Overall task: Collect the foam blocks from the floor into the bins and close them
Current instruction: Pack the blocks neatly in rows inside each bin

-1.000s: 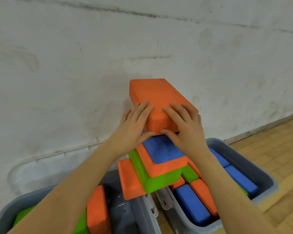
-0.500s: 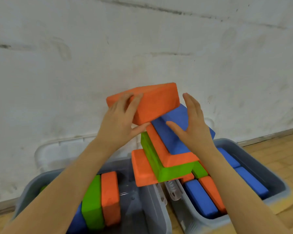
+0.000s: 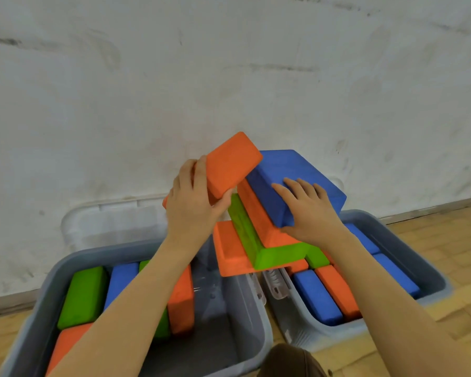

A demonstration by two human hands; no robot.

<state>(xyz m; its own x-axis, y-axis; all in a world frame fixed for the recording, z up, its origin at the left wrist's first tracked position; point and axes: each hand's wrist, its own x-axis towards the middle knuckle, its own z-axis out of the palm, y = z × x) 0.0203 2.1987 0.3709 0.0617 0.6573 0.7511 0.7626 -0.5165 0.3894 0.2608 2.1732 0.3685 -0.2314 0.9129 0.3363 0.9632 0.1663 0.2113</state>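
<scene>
The orange foam block (image 3: 229, 165) is a matte rectangular brick with rounded edges, tilted and lifted off the top of a stack. That stack, a blue foam block (image 3: 297, 183) over an orange one (image 3: 259, 216), a green one (image 3: 259, 248) and another orange one (image 3: 230, 251), leans above the gap between the two grey bins. The left hand (image 3: 195, 205) has a closed grip on the lifted block's near end, thumb under it and fingers curled over the far edge. The right hand (image 3: 307, 210) lies open and flat, fingers spread on the blue block's top. Left of the stack, the left bin (image 3: 253, 311) holds green, blue and orange blocks, partly hidden by the left forearm. The right bin (image 3: 435, 273) holds blue and orange blocks, part covered by the right forearm.
</scene>
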